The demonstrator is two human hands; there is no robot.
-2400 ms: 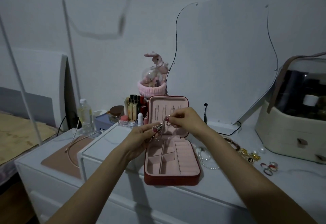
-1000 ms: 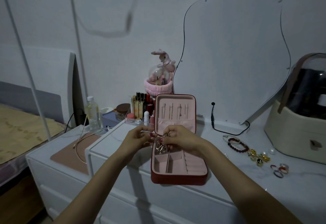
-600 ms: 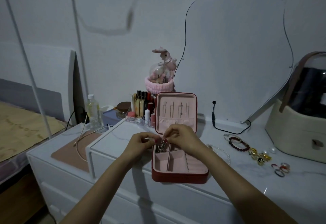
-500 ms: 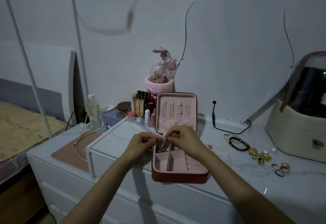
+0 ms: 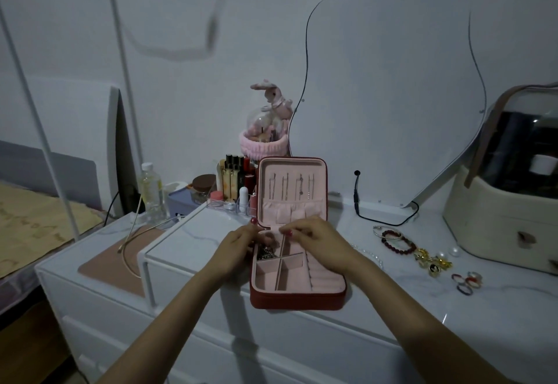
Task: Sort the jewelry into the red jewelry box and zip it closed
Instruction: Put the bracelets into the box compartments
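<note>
Both hands have come lower, to the box's (image 5: 297,275) far compartments. The left hand (image 5: 238,244) and right hand (image 5: 317,240), fingers curled, pinch a chain (image 5: 265,251) there. Right of them, bracelets (image 5: 395,241) and rings (image 5: 466,282) lie on the white bench (image 5: 498,308); a bed (image 5: 33,223) stands far left.

Both forearms are bare, sleeveless, and the fingernails (image 5: 288,233) wear red polish.

1. The white counter (image 5: 498,308) carries the open red jewelry box (image 5: 297,297) near its front edge.
2. Right of it lie a beaded bracelet (image 5: 397,243), gold pieces (image 5: 433,261) and rings (image 5: 466,282).
3. A cream case (image 5: 495,226) stands far right.
</note>
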